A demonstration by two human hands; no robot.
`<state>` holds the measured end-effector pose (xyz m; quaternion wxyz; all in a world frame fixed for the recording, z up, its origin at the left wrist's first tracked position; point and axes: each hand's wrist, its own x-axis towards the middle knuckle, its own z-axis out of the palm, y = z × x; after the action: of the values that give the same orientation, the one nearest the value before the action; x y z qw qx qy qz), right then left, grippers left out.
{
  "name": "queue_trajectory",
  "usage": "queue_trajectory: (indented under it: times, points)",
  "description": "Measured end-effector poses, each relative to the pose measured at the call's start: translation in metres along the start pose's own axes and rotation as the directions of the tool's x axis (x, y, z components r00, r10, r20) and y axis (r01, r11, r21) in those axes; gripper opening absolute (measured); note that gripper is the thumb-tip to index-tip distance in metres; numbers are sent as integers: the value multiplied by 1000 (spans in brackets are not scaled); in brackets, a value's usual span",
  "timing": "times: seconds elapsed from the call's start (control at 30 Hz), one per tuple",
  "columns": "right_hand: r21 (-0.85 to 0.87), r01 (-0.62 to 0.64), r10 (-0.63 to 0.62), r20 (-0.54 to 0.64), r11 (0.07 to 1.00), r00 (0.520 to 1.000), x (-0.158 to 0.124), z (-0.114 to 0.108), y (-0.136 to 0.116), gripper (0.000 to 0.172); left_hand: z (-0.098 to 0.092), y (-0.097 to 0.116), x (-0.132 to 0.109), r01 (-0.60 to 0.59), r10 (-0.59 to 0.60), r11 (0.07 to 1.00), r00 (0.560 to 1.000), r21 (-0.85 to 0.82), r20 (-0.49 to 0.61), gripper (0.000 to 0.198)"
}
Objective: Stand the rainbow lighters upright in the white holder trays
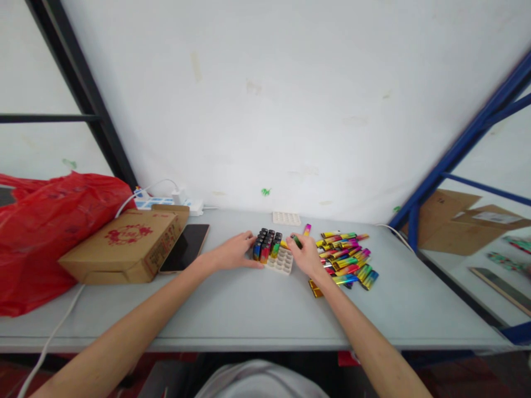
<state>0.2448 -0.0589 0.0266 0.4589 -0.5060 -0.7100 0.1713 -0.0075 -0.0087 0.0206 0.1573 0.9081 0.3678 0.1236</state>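
A white tray with round sockets (280,261) lies on the table, its left part filled with several upright lighters (265,246) with black tops and colourful shiny bodies. My left hand (237,252) curls around the tray's left side, thumb along the front and fingers toward the back. Above the tray's right edge, my right hand (305,254) is closed on a lighter (296,241), with dark and green parts showing. Its fingers hide the rest of it. Just right of that hand lies a loose heap of metallic lighters (344,257).
Another white socketed tray (286,218) lies against the wall. To the left are a dark-screened tablet (186,247), a cardboard box (128,243), a red plastic bag (53,232) and a power strip (166,203) with a white cable. A blue metal frame (468,143) stands at right.
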Motion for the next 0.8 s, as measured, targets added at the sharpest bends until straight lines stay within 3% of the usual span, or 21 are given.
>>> queue_trajectory:
  times: [0.27, 0.57, 0.8]
  points:
    - [-31, 15, -15, -9, 999, 1000, -1, -2, -5, 50, -3, 4, -1, 10, -10, 1000, 1000, -14, 13, 69]
    - [-89, 15, -18, -37, 996, 999, 0, -1, 0, 41, -2, 4, -2, -4, 4, 1000, 1000, -19, -21, 70]
    - [23, 58, -60, 102, 998, 993, -3, -9, -9, 34, -3, 4, -2, 6, -5, 1000, 1000, -15, 3, 68]
